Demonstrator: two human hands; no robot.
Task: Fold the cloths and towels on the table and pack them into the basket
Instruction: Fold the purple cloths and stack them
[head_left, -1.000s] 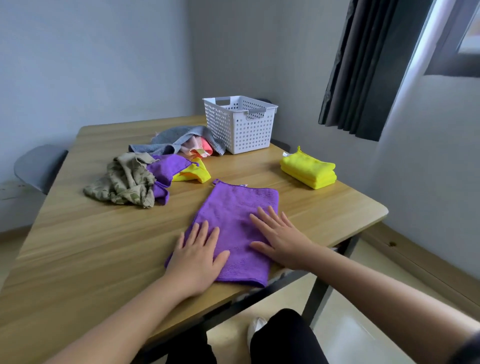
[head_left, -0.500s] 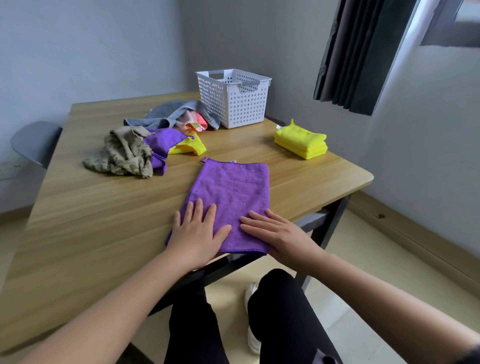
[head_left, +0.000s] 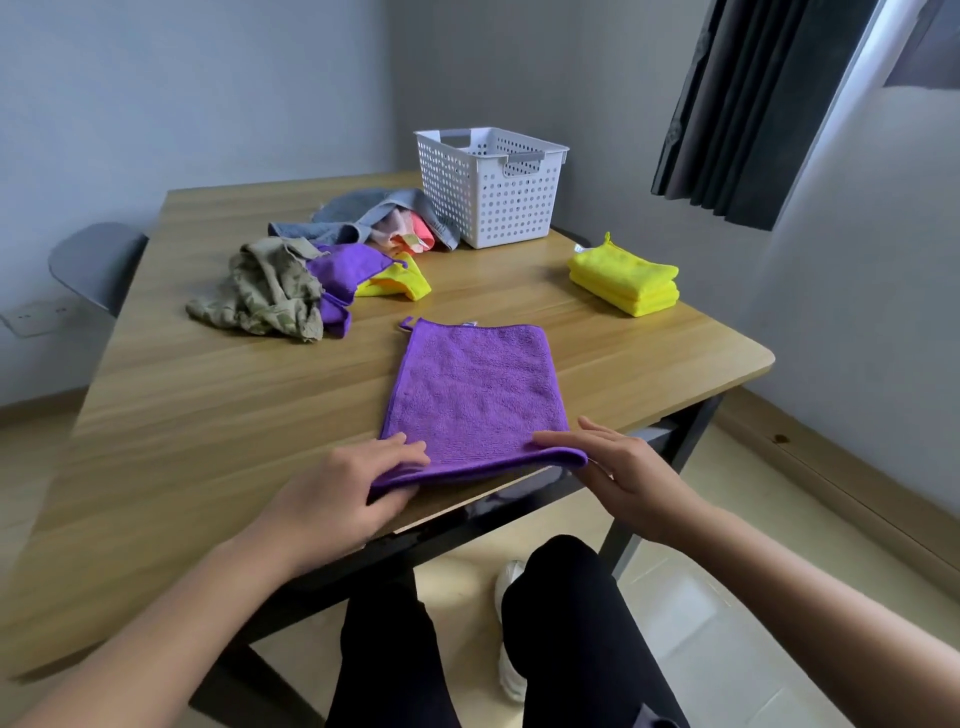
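Fingers (head_left: 402, 453) of left hand (head_left: 353, 493) and right hand (head_left: 639, 467) each pinch the near edge of the purple cloth (head_left: 475, 395), lower centre on the table (head_left: 208, 415). I note basket (head_left: 493, 192) upper centre, folded yellow cloth (head_left: 626, 280) right.

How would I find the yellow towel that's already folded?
On the wooden table, find the white basket at the far side. Right of it, nearer you, the folded yellow towel sits alone in a neat stack, unlike the crumpled yellow cloth in the pile.
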